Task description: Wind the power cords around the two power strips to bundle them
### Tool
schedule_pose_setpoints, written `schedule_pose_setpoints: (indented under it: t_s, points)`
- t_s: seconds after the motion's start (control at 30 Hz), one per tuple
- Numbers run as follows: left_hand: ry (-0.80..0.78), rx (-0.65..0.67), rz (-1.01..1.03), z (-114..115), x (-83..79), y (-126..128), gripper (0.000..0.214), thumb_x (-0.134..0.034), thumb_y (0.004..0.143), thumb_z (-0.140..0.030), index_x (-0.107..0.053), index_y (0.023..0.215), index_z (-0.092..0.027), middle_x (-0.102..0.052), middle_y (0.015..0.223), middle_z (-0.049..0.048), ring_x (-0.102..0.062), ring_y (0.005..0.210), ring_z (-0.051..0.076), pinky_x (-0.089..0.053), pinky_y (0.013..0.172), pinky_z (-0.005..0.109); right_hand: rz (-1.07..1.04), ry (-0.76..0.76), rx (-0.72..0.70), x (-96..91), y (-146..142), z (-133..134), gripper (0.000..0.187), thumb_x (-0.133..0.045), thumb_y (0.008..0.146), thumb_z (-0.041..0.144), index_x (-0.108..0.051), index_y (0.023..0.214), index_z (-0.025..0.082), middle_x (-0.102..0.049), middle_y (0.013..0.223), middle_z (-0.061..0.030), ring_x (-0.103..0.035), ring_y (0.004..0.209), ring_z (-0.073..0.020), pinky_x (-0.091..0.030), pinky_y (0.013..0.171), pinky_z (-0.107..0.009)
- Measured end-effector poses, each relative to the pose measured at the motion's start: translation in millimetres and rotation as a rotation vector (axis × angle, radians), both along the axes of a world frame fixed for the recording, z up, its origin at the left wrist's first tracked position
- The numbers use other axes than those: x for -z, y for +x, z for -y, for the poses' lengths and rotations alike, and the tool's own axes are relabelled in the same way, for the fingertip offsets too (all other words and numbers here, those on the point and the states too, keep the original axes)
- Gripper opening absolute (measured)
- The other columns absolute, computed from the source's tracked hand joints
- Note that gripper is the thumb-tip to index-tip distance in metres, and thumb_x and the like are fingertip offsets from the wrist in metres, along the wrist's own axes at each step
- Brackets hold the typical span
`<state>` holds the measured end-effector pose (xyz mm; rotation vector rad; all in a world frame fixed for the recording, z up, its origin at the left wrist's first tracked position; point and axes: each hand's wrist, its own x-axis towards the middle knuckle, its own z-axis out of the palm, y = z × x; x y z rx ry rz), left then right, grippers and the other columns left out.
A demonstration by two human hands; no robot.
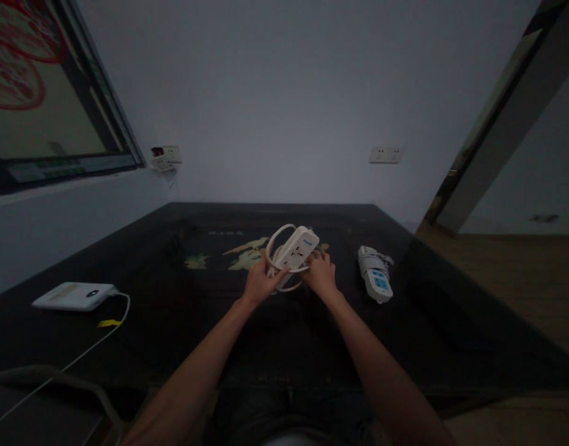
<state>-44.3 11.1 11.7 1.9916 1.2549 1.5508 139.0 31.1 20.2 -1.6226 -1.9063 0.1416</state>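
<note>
A white power strip (297, 249) is held up at a tilt over the middle of the dark table, its socket face towards me. Its white cord (277, 234) loops loosely around it. My left hand (259, 282) grips the strip and the cord loops from the left, thumb across the lower part. On the right side, my right hand (320, 274) has its fingers curled in at the cord close to the strip; its fingertips are partly hidden. To the right lies a second power strip (376, 279), white with blue sockets, its grey-white cord wound round it.
A white power bank (75, 297) with a thin white cable (96, 342) lies at the left of the black table (182, 347). A dark flat object (445, 313) rests at the right. Wall sockets (385, 155) sit on the wall behind, and a window (56, 93) is at left.
</note>
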Motion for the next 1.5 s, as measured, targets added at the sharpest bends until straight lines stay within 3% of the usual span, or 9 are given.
schedule_pose_setpoints:
  t_s: [0.13,0.27,0.4,0.5,0.77,0.93,1.13,1.33,1.5]
  points:
    - [-0.053,0.049,0.270,-1,-8.6,2,0.083,-0.068,0.077,-0.035,-0.025,0.147,-0.020,-0.063,0.124,0.0125,-0.063,0.108,0.026,-0.047,0.097,0.041,-0.222,0.015,-0.078,13.3,-6,-10,0.043,-0.068,0.075,0.037,-0.053,0.113,0.021,-0.060,0.110,-0.0100,-0.058,0.101,-0.0246,-0.048,0.081,-0.038]
    - [-0.161,0.029,0.502,-4,-15.4,1,0.087,-0.069,0.078,-0.033,-0.020,0.149,-0.023,-0.067,0.117,0.0105,-0.069,0.090,0.022,-0.056,0.080,0.034,-0.383,0.196,-0.093,18.4,-20,-7,0.042,-0.067,0.076,0.031,-0.049,0.113,0.020,-0.058,0.108,-0.0090,-0.058,0.098,-0.0231,-0.049,0.083,-0.038]
    - [-0.207,-0.023,0.646,-11,-13.4,-5,0.088,-0.070,0.077,-0.034,-0.020,0.149,-0.027,-0.069,0.110,0.0080,-0.069,0.077,0.017,-0.057,0.068,0.028,-0.262,0.392,-0.188,12.9,-26,4,0.035,-0.063,0.081,0.026,-0.053,0.114,0.017,-0.051,0.120,-0.0138,-0.048,0.115,-0.0255,-0.043,0.098,-0.042]
    - [-0.202,-0.044,0.682,-16,-9.2,-11,0.088,-0.071,0.076,-0.035,-0.022,0.149,-0.028,-0.069,0.109,0.0074,-0.068,0.071,0.015,-0.056,0.062,0.024,-0.067,0.436,-0.305,8.3,-26,9,0.027,-0.059,0.086,0.033,-0.061,0.110,0.020,-0.051,0.122,-0.0127,-0.044,0.119,-0.0272,-0.039,0.103,-0.045]
    - [-0.197,-0.030,0.673,-17,-9.0,-14,0.088,-0.070,0.077,-0.036,-0.020,0.149,-0.028,-0.070,0.101,0.0066,-0.065,0.062,0.012,-0.056,0.058,0.023,0.128,0.208,-0.277,3.8,-26,10,0.072,-0.072,0.072,0.051,-0.049,0.133,0.020,-0.040,0.141,-0.0154,-0.036,0.130,-0.0327,-0.038,0.104,-0.048]
    - [-0.195,-0.053,0.613,-17,-9.2,-13,0.089,-0.071,0.077,-0.035,-0.021,0.149,-0.024,-0.070,0.104,0.0080,-0.065,0.064,0.013,-0.054,0.057,0.022,0.113,0.059,-0.290,1.9,-25,14,0.050,-0.072,0.075,0.039,-0.059,0.121,0.023,-0.037,0.141,-0.0135,-0.043,0.128,-0.0278,-0.044,0.098,-0.041]
    - [-0.166,-0.145,0.534,-18,-12.8,-21,0.085,-0.070,0.077,-0.034,-0.026,0.148,-0.019,-0.071,0.089,0.0054,-0.064,0.060,0.013,-0.054,0.054,0.022,0.091,0.006,-0.325,6.3,-30,14,0.022,-0.070,0.079,0.030,-0.070,0.100,0.024,-0.042,0.134,-0.0109,-0.053,0.116,-0.0255,-0.045,0.094,-0.039]
    - [-0.110,-0.197,0.517,-27,-7.5,-31,0.082,-0.070,0.077,-0.035,-0.031,0.146,-0.018,-0.070,0.102,0.0086,-0.068,0.074,0.016,-0.056,0.068,0.026,-0.077,-0.003,-0.505,16.2,-31,3,0.019,-0.070,0.078,0.037,-0.072,0.086,0.020,-0.046,0.126,-0.0115,-0.043,0.125,-0.0253,-0.036,0.102,-0.040]
    - [-0.117,-0.209,0.528,-31,-4.6,-33,0.079,-0.070,0.077,-0.034,-0.033,0.145,-0.020,-0.071,0.101,0.0069,-0.068,0.078,0.017,-0.056,0.070,0.027,-0.190,0.033,-0.431,15.7,-34,2,0.029,-0.077,0.068,0.043,-0.068,0.071,0.016,-0.048,0.120,-0.0133,-0.042,0.123,-0.0275,-0.036,0.100,-0.040]
